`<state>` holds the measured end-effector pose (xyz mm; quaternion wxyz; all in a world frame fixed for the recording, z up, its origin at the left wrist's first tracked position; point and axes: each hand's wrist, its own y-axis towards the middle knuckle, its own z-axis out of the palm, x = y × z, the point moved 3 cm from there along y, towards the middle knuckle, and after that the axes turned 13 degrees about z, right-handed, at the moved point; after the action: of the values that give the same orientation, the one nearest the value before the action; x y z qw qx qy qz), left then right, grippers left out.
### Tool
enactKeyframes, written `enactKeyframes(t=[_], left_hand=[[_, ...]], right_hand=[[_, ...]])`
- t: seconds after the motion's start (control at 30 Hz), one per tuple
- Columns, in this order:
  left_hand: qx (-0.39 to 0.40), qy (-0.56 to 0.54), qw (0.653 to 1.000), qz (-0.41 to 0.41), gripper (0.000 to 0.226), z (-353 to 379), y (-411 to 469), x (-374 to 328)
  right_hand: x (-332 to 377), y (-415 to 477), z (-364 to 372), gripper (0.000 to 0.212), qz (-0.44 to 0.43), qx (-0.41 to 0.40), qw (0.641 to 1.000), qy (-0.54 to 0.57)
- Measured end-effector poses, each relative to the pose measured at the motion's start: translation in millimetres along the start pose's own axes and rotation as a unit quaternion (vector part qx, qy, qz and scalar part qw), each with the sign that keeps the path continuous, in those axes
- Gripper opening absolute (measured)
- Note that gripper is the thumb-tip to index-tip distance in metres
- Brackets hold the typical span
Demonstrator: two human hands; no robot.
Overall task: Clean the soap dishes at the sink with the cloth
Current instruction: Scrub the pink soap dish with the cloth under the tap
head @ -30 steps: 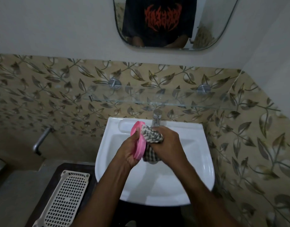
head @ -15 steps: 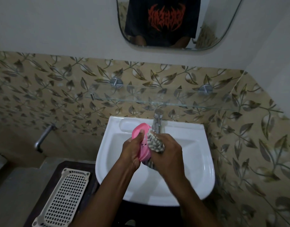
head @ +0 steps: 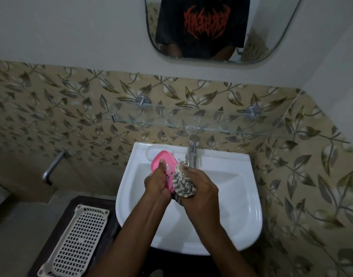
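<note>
Over white sink [head: 241,196], left hand [head: 157,182] grips pink dish [head: 163,162], right hand [head: 201,188] checked cloth [head: 183,183].

L hand [head: 156,183] gripping pink soap dish [head: 164,161], R hand [head: 200,186] pressing checked cloth [head: 182,183], prob. touching dish, over sink [head: 241,196]

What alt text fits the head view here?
Over a white sink, the left hand holds a pink soap dish while the right hand presses a checked cloth against it. A perforated white tray lies to the left.
</note>
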<state>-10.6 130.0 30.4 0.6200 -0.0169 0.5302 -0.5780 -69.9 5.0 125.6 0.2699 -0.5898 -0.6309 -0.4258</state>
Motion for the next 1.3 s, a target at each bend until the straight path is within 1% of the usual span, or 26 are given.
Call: enactKeyframes(t=[0.03,0.07,0.13,0.2,0.23,0.27,0.33,0.37,0.4,0.43,0.47,0.53,0.57,0.67,0.73,0.77,0.83,0.9,0.97,1.03,1.1,1.17,1.2,1.23,1.3], left_hand=[[0.005,-0.03,0.999,-0.013,0.086,0,2,3],[0.003,-0.04,0.999,-0.02,0.086,2,2,5],[0.001,-0.03,0.999,-0.018,0.076,4,-1,6],[0.03,-0.015,0.999,-0.009,0.057,6,-9,0],[0.06,-0.014,0.998,-0.001,0.046,6,-12,-5],[0.102,-0.006,0.995,0.017,0.041,5,-15,-13],[0.196,0.03,0.979,0.04,0.041,4,-24,-31],[0.237,0.068,0.968,0.041,0.04,5,-30,-36],[0.262,0.106,0.959,0.039,0.04,5,-32,-36],[0.266,0.13,0.955,0.032,0.042,7,-36,-35],[0.265,0.132,0.955,0.027,0.048,8,-36,-32],[0.264,0.09,0.96,0.015,0.074,10,-35,-26],[0.258,0.067,0.964,0.01,0.085,12,-37,-24],[0.241,0.021,0.97,0.02,0.094,15,-29,-20],[0.243,-0.002,0.97,0.028,0.103,17,-26,-19],[0.239,-0.012,0.97,0.031,0.104,17,-27,-18],[0.229,-0.034,0.972,0.026,0.101,17,-24,-16],[0.222,-0.057,0.973,0.004,0.097,18,-23,-14],[0.24,-0.082,0.967,-0.021,0.1,21,-25,-10],[0.25,-0.09,0.964,-0.022,0.102,22,-24,-9],[0.245,-0.064,0.967,0.005,0.106,20,-21,-11],[0.216,-0.017,0.975,0.056,0.11,16,-13,-15],[0.205,0.011,0.975,0.082,0.108,13,-11,-18],[0.201,0.037,0.974,0.103,0.102,11,-10,-21],[0.205,0.095,0.965,0.136,0.081,8,-13,-27]], right_hand=[[0,-3,3,0.054,-0.003,-0.022,1.0,-0.002],[1,-5,5,0.053,0.002,-0.044,0.999,-0.002],[-2,-4,6,0.048,0.046,-0.069,0.996,0.018],[-8,8,-1,0.038,0.109,-0.067,0.991,0.048],[-12,17,-8,0.032,0.143,-0.055,0.987,0.05],[-15,29,-16,0.028,0.176,-0.034,0.983,0.041],[-17,53,-31,0.026,0.23,0.04,0.972,0.014],[-15,63,-36,0.025,0.243,0.08,0.967,0.005],[-12,71,-40,0.025,0.245,0.113,0.963,0.002],[-9,77,-42,0.027,0.243,0.138,0.96,0.005],[-5,81,-43,0.03,0.241,0.159,0.957,0.014],[2,85,-42,0.032,0.221,0.184,0.958,0.018],[4,85,-41,0.03,0.207,0.179,0.962,0.01],[3,74,-34,0.026,0.186,0.101,0.977,0.016],[2,57,-27,0.024,0.156,0.039,0.986,0.034],[2,48,-23,0.026,0.132,0.017,0.99,0.044],[2,29,-15,0.042,0.069,-0.006,0.996,0.056],[3,13,-5,0.059,0.012,-0.035,0.999,0.027],[6,1,2,0.06,-0.021,-0.072,0.997,0.004],[7,-4,5,0.059,-0.039,-0.093,0.995,0.001],[6,-2,3,0.06,-0.033,-0.094,0.995,0.013],[7,6,-3,0.061,0.019,-0.075,0.996,0.044],[8,13,-7,0.058,0.05,-0.06,0.995,0.062],[9,20,-11,0.051,0.072,-0.048,0.994,0.073],[10,35,-19,0.029,0.113,-0.039,0.991,0.064]])
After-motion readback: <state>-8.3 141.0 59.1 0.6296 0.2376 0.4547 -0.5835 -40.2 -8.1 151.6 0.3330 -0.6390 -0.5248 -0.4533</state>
